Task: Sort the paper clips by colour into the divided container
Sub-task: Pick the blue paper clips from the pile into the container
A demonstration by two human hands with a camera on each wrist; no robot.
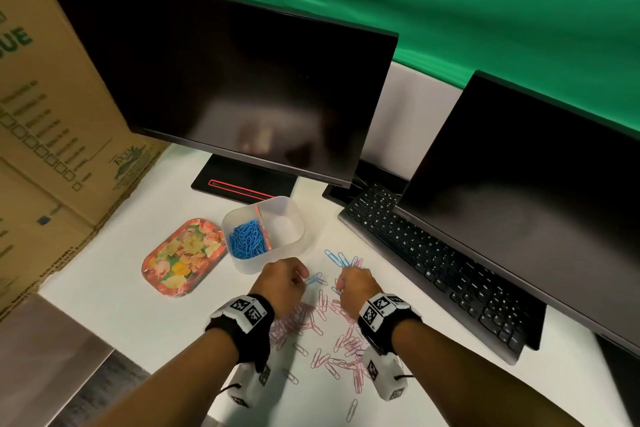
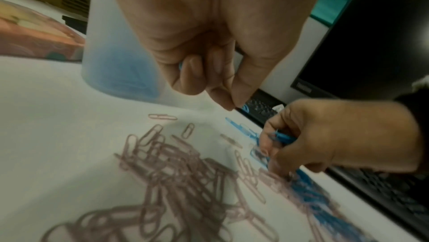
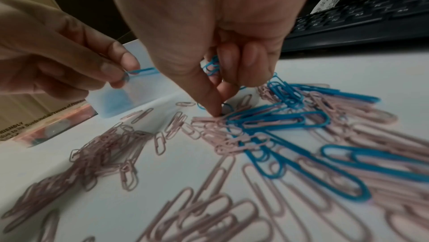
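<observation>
Left hand pinches one blue clip, right hand grips several blue clips mid-counter; judgement: pick blue only, drop in divided container left compartment w/ others.

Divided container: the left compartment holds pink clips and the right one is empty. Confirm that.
Not quite. In the head view the divided container has blue clips in its left compartment, not pink. The pink clips lie loose on the desk. The right compartment does look empty, as you said.
</observation>
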